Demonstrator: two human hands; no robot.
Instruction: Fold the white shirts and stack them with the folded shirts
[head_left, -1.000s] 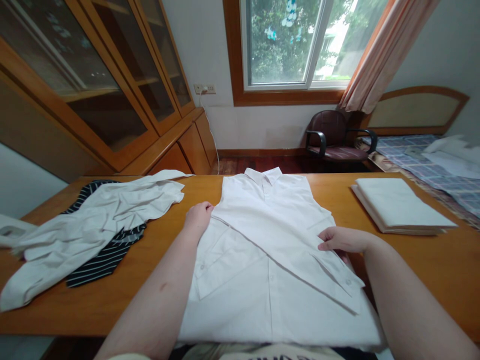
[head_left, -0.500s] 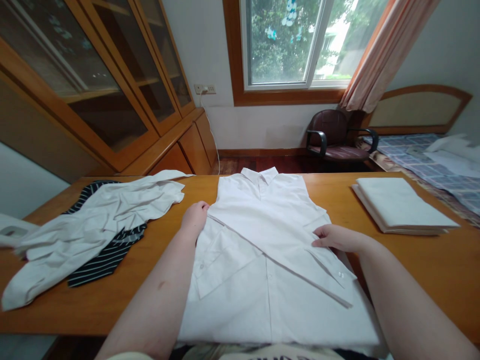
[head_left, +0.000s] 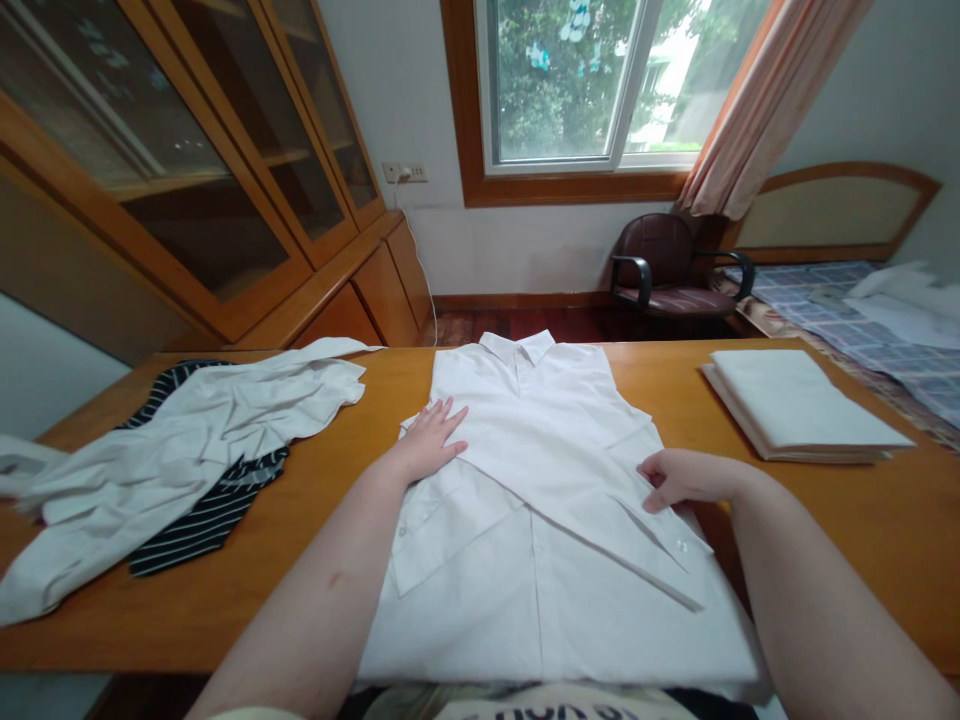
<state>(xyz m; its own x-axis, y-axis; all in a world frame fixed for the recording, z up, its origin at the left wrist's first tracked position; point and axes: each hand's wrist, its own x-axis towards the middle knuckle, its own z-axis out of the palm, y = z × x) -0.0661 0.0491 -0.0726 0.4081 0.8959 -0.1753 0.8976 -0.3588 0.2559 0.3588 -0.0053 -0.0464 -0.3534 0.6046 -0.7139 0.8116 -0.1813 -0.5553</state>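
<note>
- Someone's left hand (head_left: 433,440) has moved from the edge of the white shirt (head_left: 559,480) onto its front, fingers spread, gripping nothing.
- Right hand (head_left: 675,478) touches the other side; I can't tell if it's pinching.
- Shirt lies on the table (head_left: 862,530).

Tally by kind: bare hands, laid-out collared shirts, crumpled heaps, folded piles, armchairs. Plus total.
left hand and right hand: 2
collared shirt: 1
crumpled heap: 1
folded pile: 1
armchair: 1
Total: 6

Left hand (head_left: 429,442) moved inward from edge of shirt (head_left: 536,430), spread, palm apparently flat.
</note>
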